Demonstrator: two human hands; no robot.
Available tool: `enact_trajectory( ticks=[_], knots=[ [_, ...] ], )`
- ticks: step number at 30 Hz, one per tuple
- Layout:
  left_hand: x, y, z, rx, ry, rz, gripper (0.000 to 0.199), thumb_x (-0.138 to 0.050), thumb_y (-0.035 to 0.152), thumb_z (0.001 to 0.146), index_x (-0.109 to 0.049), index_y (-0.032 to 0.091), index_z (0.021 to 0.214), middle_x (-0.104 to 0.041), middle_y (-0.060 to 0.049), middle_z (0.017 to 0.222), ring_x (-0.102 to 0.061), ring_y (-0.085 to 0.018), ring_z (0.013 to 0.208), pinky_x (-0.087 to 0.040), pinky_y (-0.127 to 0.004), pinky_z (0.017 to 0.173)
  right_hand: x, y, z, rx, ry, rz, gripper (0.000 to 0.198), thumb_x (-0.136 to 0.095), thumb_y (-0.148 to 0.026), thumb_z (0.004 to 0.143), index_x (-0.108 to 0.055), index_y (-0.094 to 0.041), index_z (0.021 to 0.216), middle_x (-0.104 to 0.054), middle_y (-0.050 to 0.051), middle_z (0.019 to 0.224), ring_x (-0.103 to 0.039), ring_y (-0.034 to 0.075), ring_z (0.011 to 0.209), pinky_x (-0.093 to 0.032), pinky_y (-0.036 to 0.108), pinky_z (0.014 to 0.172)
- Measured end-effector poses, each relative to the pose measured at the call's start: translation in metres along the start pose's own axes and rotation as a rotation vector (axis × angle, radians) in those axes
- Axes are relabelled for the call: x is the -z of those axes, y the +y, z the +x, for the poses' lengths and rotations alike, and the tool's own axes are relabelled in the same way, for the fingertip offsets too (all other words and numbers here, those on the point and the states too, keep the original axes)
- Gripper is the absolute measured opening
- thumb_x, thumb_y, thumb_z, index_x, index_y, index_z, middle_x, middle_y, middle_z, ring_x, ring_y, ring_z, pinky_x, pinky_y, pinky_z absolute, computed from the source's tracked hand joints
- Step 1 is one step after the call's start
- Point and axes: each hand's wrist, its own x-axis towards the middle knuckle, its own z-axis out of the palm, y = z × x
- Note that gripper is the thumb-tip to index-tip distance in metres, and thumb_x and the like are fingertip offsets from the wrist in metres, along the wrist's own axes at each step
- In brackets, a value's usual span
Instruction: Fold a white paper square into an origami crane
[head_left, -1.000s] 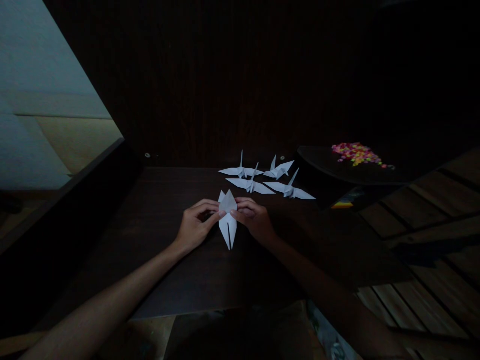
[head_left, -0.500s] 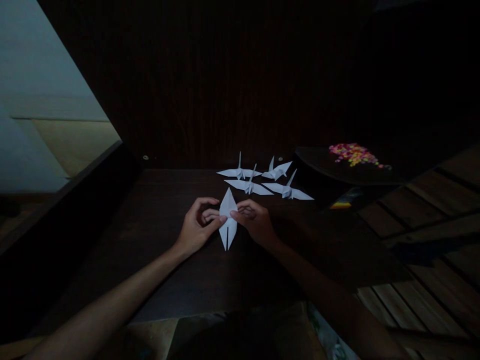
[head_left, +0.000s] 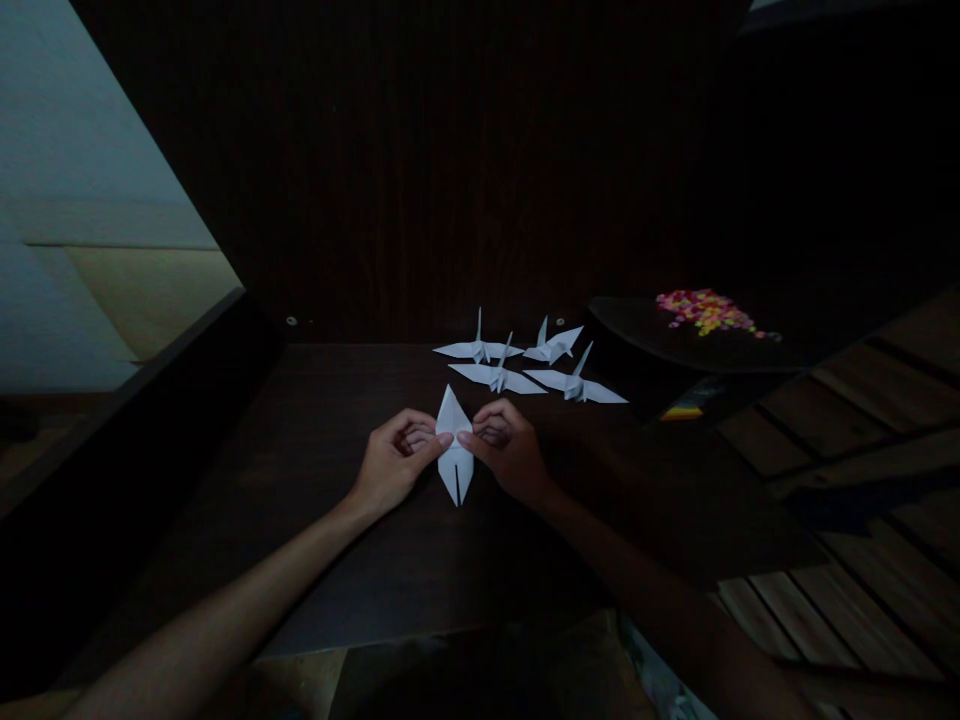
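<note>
Between my two hands is a white folded paper (head_left: 454, 462), a long diamond with its single point away from me and a slit splitting the near end. My left hand (head_left: 401, 455) grips its left edge, thumb on top and fingers curled behind. On the right edge, my right hand (head_left: 506, 448) pinches it the same way, and the thumb tips almost meet at the middle. Several white paper cranes stand just beyond; the closest are one crane (head_left: 499, 377) with wings spread and another crane (head_left: 576, 386) to its right.
At the right, a dark curved shelf (head_left: 637, 330) carries a heap of small colourful pieces (head_left: 709, 311). A striped yellow-orange item (head_left: 682, 412) sits below it. The dark wooden table (head_left: 330, 400) meets an upright back panel (head_left: 420, 200); a raised side board (head_left: 150, 390) runs along the left.
The folded paper has turned slightly, its far point shifting left and its slit end shifting right. Both hands keep their hold, with the left fingers curled in a little more.
</note>
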Motion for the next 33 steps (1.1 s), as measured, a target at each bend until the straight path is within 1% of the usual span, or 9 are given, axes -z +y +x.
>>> enact_trajectory(
  ticks=[4, 8, 13, 16, 18, 25, 29, 31, 33],
  knots=[
    [-0.002, -0.001, -0.001, 0.004, -0.004, -0.062, 0.037, -0.080, 0.025, 0.069, -0.054, 0.016, 0.093, -0.063, 0.001, 0.073, -0.060, -0.009, 0.066, -0.049, -0.020, 0.064, 0.000, -0.003, -0.001, -0.005, 0.009, -0.002, 0.038, -0.077, -0.040, 0.066, -0.046, -0.022, 0.078, -0.057, -0.004, 0.066, -0.055, 0.011, 0.057, -0.044, 0.023, 0.053],
    [-0.002, 0.000, -0.002, 0.014, -0.016, -0.100, 0.042, -0.080, 0.024, 0.069, -0.048, 0.018, 0.095, -0.063, 0.003, 0.071, -0.061, -0.009, 0.065, -0.049, -0.020, 0.063, -0.001, -0.005, -0.001, 0.018, 0.000, -0.003, 0.038, -0.076, -0.040, 0.066, -0.045, -0.022, 0.077, -0.055, -0.005, 0.065, -0.052, 0.010, 0.055, -0.041, 0.021, 0.051],
    [-0.003, 0.002, -0.005, 0.034, -0.071, -0.127, 0.045, -0.080, 0.020, 0.068, -0.045, 0.018, 0.097, -0.062, 0.003, 0.073, -0.060, -0.008, 0.064, -0.048, -0.020, 0.063, 0.002, -0.005, 0.002, -0.075, -0.030, -0.053, 0.038, -0.075, -0.040, 0.068, -0.052, -0.020, 0.091, -0.054, -0.007, 0.058, -0.047, 0.010, 0.049, -0.036, 0.021, 0.048],
    [-0.004, 0.003, -0.008, 0.057, -0.158, -0.134, 0.045, -0.080, 0.020, 0.068, -0.046, 0.018, 0.098, -0.063, 0.002, 0.074, -0.060, -0.010, 0.065, -0.048, -0.022, 0.063, 0.004, -0.004, 0.004, -0.082, -0.069, -0.123, 0.030, -0.066, -0.047, 0.075, -0.057, -0.018, 0.073, -0.052, -0.004, 0.054, -0.045, 0.011, 0.049, -0.034, 0.023, 0.048],
    [-0.005, 0.003, -0.009, 0.076, -0.209, -0.132, 0.044, -0.080, 0.020, 0.068, -0.046, 0.018, 0.096, -0.062, 0.002, 0.074, -0.060, -0.010, 0.065, -0.048, -0.022, 0.063, 0.005, -0.004, 0.004, -0.048, -0.066, -0.155, 0.038, -0.060, -0.051, 0.078, -0.054, -0.018, 0.060, -0.049, -0.003, 0.053, -0.044, 0.010, 0.050, -0.033, 0.023, 0.048],
    [-0.001, 0.003, -0.006, 0.195, -0.261, -0.111, 0.045, -0.081, 0.024, 0.066, -0.051, 0.018, 0.100, -0.062, 0.004, 0.071, -0.058, -0.008, 0.060, -0.046, -0.021, 0.062, 0.004, -0.005, 0.002, 0.012, -0.051, -0.197, 0.040, -0.058, -0.051, 0.081, -0.053, -0.018, 0.058, -0.045, -0.004, 0.051, -0.040, 0.009, 0.049, -0.031, 0.022, 0.047],
    [0.000, 0.007, -0.004, 0.270, -0.337, 0.058, 0.027, -0.077, 0.033, 0.071, -0.064, 0.012, 0.083, -0.064, -0.001, 0.067, -0.058, -0.011, 0.060, -0.044, -0.022, 0.059, 0.005, -0.005, 0.003, 0.017, -0.037, -0.184, 0.038, -0.060, -0.050, 0.081, -0.057, -0.017, 0.061, -0.051, -0.003, 0.054, -0.045, 0.010, 0.051, -0.035, 0.022, 0.049],
    [0.000, 0.009, -0.003, 0.248, -0.338, 0.092, 0.026, -0.075, 0.037, 0.073, -0.066, 0.012, 0.075, -0.065, -0.002, 0.066, -0.058, -0.011, 0.059, -0.044, -0.023, 0.058, 0.007, -0.005, 0.004, -0.005, -0.061, -0.147, 0.037, -0.062, -0.051, 0.080, -0.057, -0.018, 0.063, -0.054, -0.003, 0.056, -0.048, 0.011, 0.052, -0.038, 0.022, 0.049],
    [0.000, 0.010, -0.003, 0.191, -0.298, 0.091, 0.027, -0.074, 0.039, 0.073, -0.067, 0.013, 0.074, -0.066, -0.002, 0.065, -0.058, -0.012, 0.058, -0.044, -0.023, 0.057, 0.008, -0.006, 0.004, -0.063, -0.153, -0.108, 0.036, -0.066, -0.052, 0.076, -0.058, -0.018, 0.066, -0.055, -0.003, 0.057, -0.049, 0.011, 0.050, -0.039, 0.022, 0.047]
  ],
)
